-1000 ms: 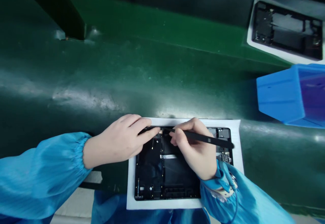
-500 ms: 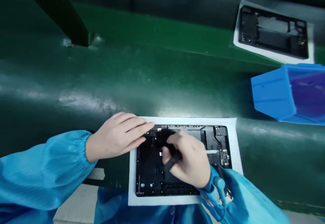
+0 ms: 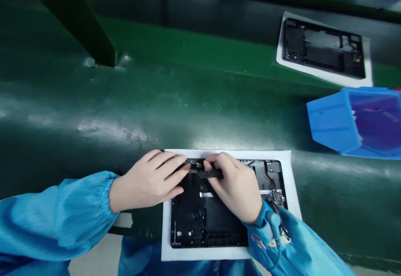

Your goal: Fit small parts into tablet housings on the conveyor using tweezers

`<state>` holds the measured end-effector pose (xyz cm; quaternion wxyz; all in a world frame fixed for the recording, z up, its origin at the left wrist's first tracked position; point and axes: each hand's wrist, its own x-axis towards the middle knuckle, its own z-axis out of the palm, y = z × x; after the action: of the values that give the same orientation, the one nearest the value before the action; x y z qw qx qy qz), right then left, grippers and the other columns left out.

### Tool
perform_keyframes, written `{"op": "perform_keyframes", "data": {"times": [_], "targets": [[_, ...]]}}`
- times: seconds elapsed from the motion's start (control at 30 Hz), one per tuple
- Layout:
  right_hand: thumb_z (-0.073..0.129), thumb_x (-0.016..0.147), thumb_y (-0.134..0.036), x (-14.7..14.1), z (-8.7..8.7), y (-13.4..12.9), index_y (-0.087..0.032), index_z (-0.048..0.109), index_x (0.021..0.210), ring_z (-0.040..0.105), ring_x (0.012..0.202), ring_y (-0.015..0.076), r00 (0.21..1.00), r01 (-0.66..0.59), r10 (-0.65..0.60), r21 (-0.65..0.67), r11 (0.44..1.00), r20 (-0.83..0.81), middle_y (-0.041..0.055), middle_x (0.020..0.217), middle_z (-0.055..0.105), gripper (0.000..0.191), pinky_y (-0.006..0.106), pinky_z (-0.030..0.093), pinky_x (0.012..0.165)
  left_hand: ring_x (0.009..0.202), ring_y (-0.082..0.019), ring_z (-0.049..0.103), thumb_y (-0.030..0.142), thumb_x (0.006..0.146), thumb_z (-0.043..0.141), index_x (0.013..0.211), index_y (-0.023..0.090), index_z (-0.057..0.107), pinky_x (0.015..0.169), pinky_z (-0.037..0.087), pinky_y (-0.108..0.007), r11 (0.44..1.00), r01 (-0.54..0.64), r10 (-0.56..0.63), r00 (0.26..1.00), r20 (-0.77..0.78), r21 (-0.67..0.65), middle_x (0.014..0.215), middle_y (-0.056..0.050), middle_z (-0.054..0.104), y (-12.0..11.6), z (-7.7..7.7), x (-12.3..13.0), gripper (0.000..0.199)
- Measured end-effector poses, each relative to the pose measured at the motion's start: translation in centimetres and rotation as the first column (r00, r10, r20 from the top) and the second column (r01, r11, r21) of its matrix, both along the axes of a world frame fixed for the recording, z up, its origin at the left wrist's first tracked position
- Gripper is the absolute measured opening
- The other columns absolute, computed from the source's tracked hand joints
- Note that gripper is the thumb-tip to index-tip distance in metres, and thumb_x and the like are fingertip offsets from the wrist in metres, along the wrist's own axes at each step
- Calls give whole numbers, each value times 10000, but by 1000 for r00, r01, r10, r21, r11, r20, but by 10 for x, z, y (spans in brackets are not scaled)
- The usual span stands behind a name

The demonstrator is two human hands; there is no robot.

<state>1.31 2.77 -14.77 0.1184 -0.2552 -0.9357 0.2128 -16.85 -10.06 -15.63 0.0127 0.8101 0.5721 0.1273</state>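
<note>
Opened black tablet chassis on white sheet, both hands at its far edge

Head view: Opened black tablet chassis [image 3: 205, 217] lies on a white rectangular sheet [image 3: 291, 184] at the near edge of the green counter [image 3: 188, 100]. Farther off to the right, a second black chassis on a white sheet [image 3: 322, 48] lies well apart, with a blue plastic bin [image 3: 333, 121] between it and the near one. A dark green slanting post [image 3: 78, 21] stands at the far left.

The right blue sleeve [image 3: 300, 251] covers the chassis's near right corner; the bin is cut off by the frame.

The left hand [image 3: 147, 182] lies flat, fingers stretched onto the chassis's far left edge, holding nothing. The right hand [image 3: 238, 188] is curled, its grip pinching a thin black stick tool [image 3: 209, 173] whose tip touches the chassis's far edge, just beside the left fingertips.
</note>
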Motion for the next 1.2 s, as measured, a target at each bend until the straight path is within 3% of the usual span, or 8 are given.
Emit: {"op": "perform_keyframes", "data": {"times": [0.1, 0.2, 0.33, 0.53, 0.67, 0.93, 1.07, 1.2], "targets": [[488, 881, -206, -2, 2, -6, -185, 584, 765, 532, 528, 131, 990, -121, 126, 84, 989, -62, 19, 634, 618, 152, 259, 406, 524, 1067, -296, 540, 398, 866, 529, 1217, 107, 560, 859, 453, -415, 998, -65, 63, 996, -57, -22, 1246, -143, 568, -7, -2, 12, 457], [491, 876, -142, -1, 2, -17, -167, 621, 744, 495, 499, 138, 946, -295, 317, 229, 928, -64, 2, 552, 570, 187, 288, 367, 488, 1104, -315, 516, 427, 860, 531, 1251, 94, 536, 891, 437, -426, 992, -123, 120, 989, -84, -28, 1285, -163, 536, -12, -3, 21, 514], [466, 879, -103, -1, -1, -25, -159, 632, 701, 479, 483, 141, 929, -352, 371, 292, 889, -11, 3, 541, 562, 250, 306, 333, 470, 1106, -316, 511, 409, 856, 538, 1253, 104, 535, 916, 421, -441, 992, -109, 106, 993, -47, -65, 1271, -150, 545, -10, -3, 17, 500], [521, 876, -201, 3, -4, -15, -149, 644, 732, 502, 508, 132, 936, -331, 351, 252, 909, -39, 6, 562, 575, 196, 284, 353, 487, 1072, -257, 533, 378, 889, 504, 1250, 158, 535, 945, 394, -426, 997, -31, 31, 1000, -1, -74, 1230, -101, 577, -2, -4, 2, 424], [523, 897, -253, 5, -5, -5, -122, 660, 888, 546, 539, 122, 975, -193, 209, 183, 964, -75, 27, 643, 626, 190, 245, 416, 533, 1079, -253, 531, 392, 887, 511, 1252, 168, 532, 953, 381, -417, 997, -40, 40, 999, -6, -69, 1236, -92, 576, -2, -4, 3, 429], [501, 905, -240, 3, -9, -1, -143, 644, 838, 563, 536, 128, 989, -128, 135, 116, 985, -54, 27, 646, 639, 185, 242, 429, 524, 1062, -245, 536, 409, 872, 541, 1239, 196, 537, 948, 373, -405, 996, -20, 18, 1000, -23, -82, 1218, -74, 586, 0, -2, -1, 425], [522, 871, -213, 10, 5, 6, -164, 593, 858, 587, 571, 116, 971, -86, 85, 5, 996, -222, 23, 682, 638, 86, 220, 451, 523, 1074, -258, 527, 476, 858, 538, 1257, 206, 523, 998, 321, -454, 998, 22, -23, 1000, -16, -64, 1208, -74, 590, 0, -4, -6, 481], [522, 844, -166, 35, 33, 2, -206, 579, 899, 558, 501, 109, 948, -47, 53, 27, 999, -312, -7, 618, 595, 89, 226, 449, 481, 1092, -269, 507, 454, 866, 528, 1296, 244, 486, 1033, 237, -536, 997, 30, -32, 999, -22, -75, 1209, -85, 578, -3, -7, -8, 480]]}}
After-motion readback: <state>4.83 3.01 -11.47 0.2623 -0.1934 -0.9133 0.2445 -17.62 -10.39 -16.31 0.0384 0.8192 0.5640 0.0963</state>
